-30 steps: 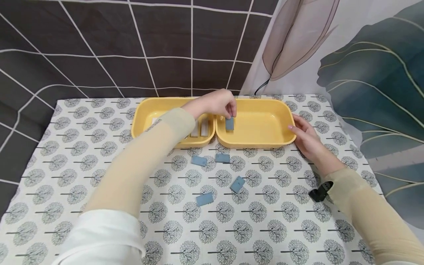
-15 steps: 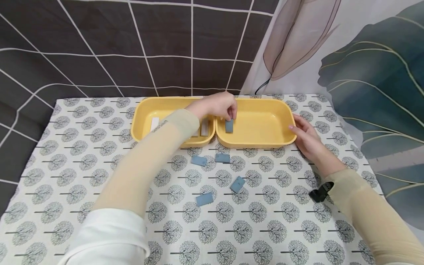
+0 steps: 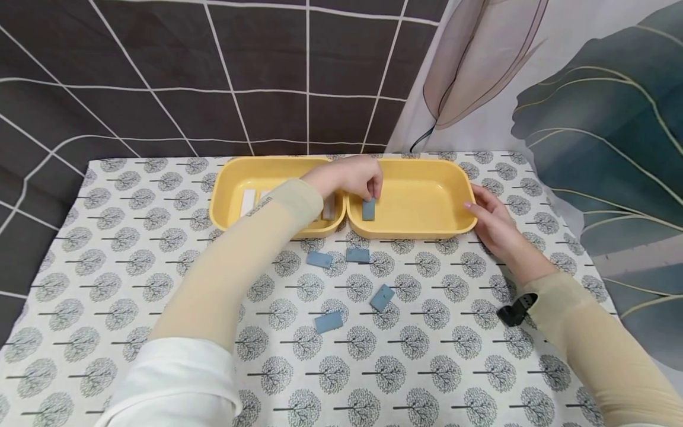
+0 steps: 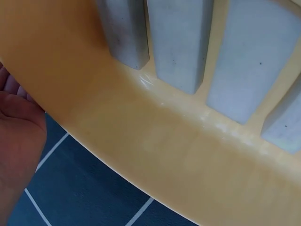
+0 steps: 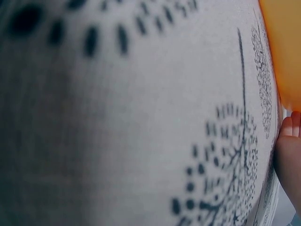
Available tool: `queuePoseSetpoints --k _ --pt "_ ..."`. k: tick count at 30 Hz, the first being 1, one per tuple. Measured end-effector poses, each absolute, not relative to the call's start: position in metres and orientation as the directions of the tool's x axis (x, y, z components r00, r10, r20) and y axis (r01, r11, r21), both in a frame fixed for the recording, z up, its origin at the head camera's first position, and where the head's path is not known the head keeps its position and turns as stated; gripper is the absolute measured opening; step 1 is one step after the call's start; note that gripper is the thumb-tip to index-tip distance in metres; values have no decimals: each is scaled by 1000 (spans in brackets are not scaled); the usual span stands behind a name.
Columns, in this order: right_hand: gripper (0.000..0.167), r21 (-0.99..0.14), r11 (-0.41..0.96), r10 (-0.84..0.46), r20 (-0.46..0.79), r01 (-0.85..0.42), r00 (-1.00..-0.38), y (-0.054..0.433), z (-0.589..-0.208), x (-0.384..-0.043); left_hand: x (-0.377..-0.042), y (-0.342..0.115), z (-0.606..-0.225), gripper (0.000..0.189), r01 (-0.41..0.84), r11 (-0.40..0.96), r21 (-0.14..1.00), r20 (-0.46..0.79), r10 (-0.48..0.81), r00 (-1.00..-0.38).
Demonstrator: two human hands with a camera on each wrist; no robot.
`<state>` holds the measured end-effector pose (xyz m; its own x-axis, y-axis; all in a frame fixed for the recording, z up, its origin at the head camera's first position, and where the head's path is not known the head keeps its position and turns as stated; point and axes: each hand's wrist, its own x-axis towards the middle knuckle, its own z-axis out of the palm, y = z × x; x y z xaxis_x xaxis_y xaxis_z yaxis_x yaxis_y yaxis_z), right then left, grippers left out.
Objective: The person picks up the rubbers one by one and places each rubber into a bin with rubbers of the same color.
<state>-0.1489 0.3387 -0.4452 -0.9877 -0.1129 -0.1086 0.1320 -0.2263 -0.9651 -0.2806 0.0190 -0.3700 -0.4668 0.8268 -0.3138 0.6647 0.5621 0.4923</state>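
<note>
My left hand [image 3: 358, 177] reaches into the right yellow tray [image 3: 421, 228] and pinches the top end of a blue rectangular block [image 3: 369, 210] between thumb and fingers. That block lies near the tray's left wall, and whether it touches the bottom I cannot tell. At the tray's right end my right hand [image 3: 496, 228] grips the rim, thumb on the edge and fingers along the outer wall. In the left wrist view only part of my left hand [image 4: 19, 122] shows, and the pinched block is out of sight.
Beside it stands the left yellow tray [image 3: 226, 172], holding several white blocks [image 4: 181, 42], partly covered by my left forearm. Loose blue blocks [image 3: 328, 322] lie on the tree-patterned cloth [image 3: 443, 367] in front. A dark gridded curtain [image 3: 267, 65] hangs behind.
My left hand has shifted slightly toward me with the blue block, along the tray's left side. My right hand has stayed on the rim.
</note>
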Motion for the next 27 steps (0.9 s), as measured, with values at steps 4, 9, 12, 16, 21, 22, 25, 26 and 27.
queuePoseSetpoints --k 4,9,12,16,21,22,25,26,27 --pt "40 -964 -232 -111 -110 133 -988 339 -446 -148 -278 20 -369 15 667 578 470 -329 816 -475" --pt "41 -963 -231 -108 -116 138 -987 339 -447 -146 -275 21 -368 16 669 591 451 -343 806 -482" --pt "41 -964 -225 -104 -123 144 -987 338 -447 -145 -275 20 -369 16 676 590 441 -340 807 -482" --pt "40 -964 -226 -100 -121 141 -988 337 -447 -144 -276 19 -371 15 687 587 429 -335 809 -482" --pt "40 -964 -230 -93 -114 133 -989 336 -448 -144 -277 19 -373 15 695 587 416 -330 809 -486" --pt "40 -964 -229 -92 -114 133 -989 336 -448 -144 -276 19 -373 15 696 587 414 -329 809 -487" --pt "40 -966 -218 -94 -119 137 -988 337 -447 -144 -276 19 -372 16 693 591 413 -327 806 -493" --pt "40 -965 -221 -94 -125 143 -988 338 -447 -144 -276 19 -372 16 692 592 413 -326 806 -494" --pt "40 -964 -220 -94 -131 149 -987 338 -447 -144 -276 19 -372 16 692 592 414 -326 806 -494"
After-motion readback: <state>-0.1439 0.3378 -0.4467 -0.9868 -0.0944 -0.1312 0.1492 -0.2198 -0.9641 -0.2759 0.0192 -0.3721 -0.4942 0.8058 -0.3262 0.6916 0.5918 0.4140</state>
